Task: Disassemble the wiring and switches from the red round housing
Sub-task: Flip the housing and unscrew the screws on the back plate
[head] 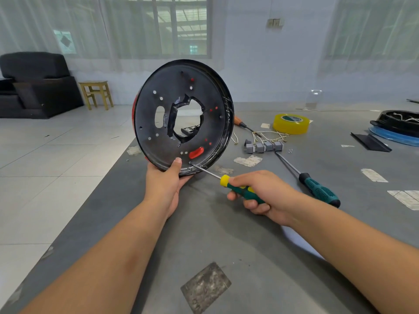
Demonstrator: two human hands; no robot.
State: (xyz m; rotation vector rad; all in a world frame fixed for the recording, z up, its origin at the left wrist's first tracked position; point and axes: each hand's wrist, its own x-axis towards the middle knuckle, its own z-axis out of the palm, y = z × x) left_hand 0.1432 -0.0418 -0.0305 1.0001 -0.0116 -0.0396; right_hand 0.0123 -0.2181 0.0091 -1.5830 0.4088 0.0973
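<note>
The round housing (145,123) stands on edge on the grey table, its black inner face toward me and its red outside showing only at the left rim. My left hand (166,182) grips its bottom edge, thumb on the inner face. My right hand (260,193) holds a green and yellow screwdriver (235,185), whose tip touches the inner face near the bottom rim. A red oval insert (196,152) sits just above the tip. Several grey switches with pale wires (264,146) lie loose on the table to the right.
A second green-handled screwdriver (317,189) lies right of my right hand. An orange-handled tool (239,122), a yellow tape roll (291,123), a black round part on a blue ring (399,125) and a black strip (369,141) lie further back. The table's left edge runs diagonally beside the tiled floor.
</note>
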